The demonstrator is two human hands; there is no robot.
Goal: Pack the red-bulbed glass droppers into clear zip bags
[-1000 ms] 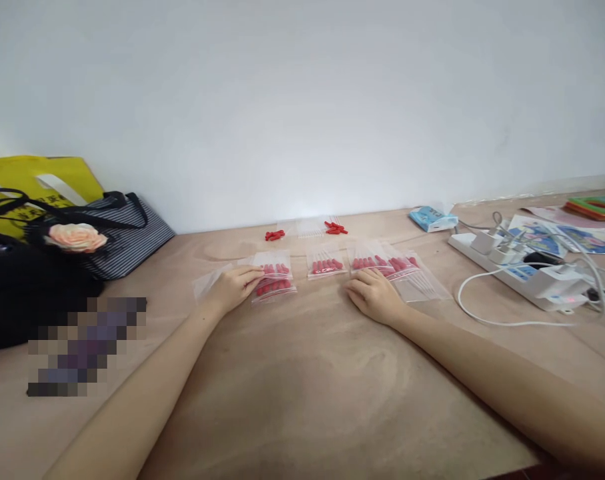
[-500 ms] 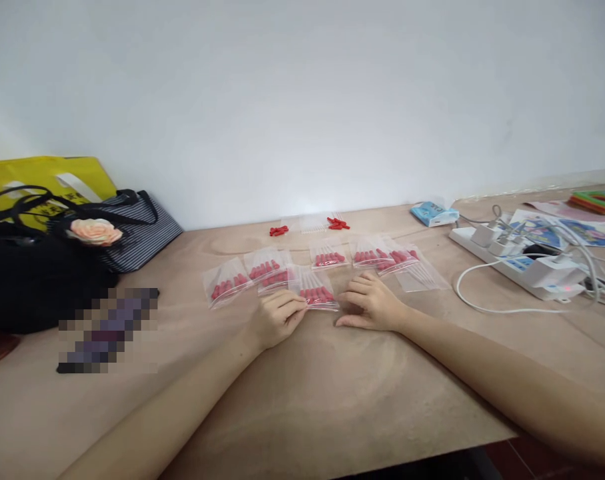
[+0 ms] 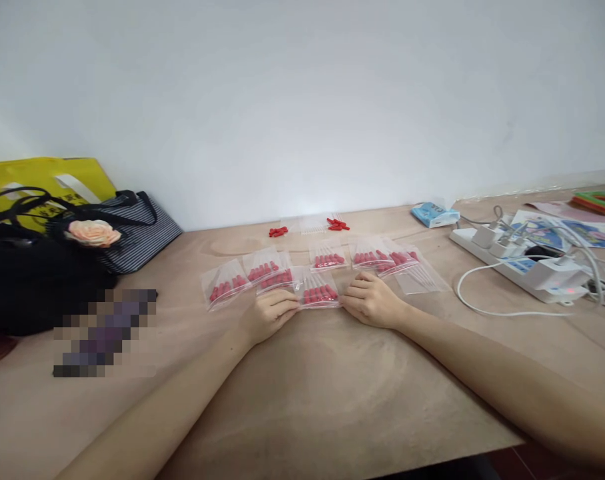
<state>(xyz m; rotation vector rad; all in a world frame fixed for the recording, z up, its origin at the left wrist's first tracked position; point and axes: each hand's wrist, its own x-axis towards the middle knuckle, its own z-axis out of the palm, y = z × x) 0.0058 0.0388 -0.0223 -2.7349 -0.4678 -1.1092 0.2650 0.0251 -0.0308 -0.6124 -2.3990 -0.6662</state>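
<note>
A clear zip bag (image 3: 320, 292) lies on the table, with several red-ended white sticks inside. Its sealing edge faces me. At the bag's left corner, my left hand (image 3: 271, 313) is closed, thumb and fingers pinching it. The opposite corner is pinched by my right hand (image 3: 371, 301), whose fingers are curled together. Similar filled zip bags (image 3: 227, 285) lie to the left, partly overlapping. Another filled bag (image 3: 328, 257) sits just behind the one I hold, and more overlapping bags (image 3: 370, 255) rest beyond my right hand.
Loose red pieces (image 3: 338, 225) and a second small red pile (image 3: 278, 232) lie near the wall. On the right stands a power strip (image 3: 512, 267) with cables, beside a blue packet (image 3: 434, 215). A striped bag (image 3: 147, 233) and a yellow bag (image 3: 90, 177) crowd the left.
My right hand has closed from a spread position onto the bag's right corner. The bag has shifted slightly and lies flatter between both hands; my left hand has moved slightly left.
</note>
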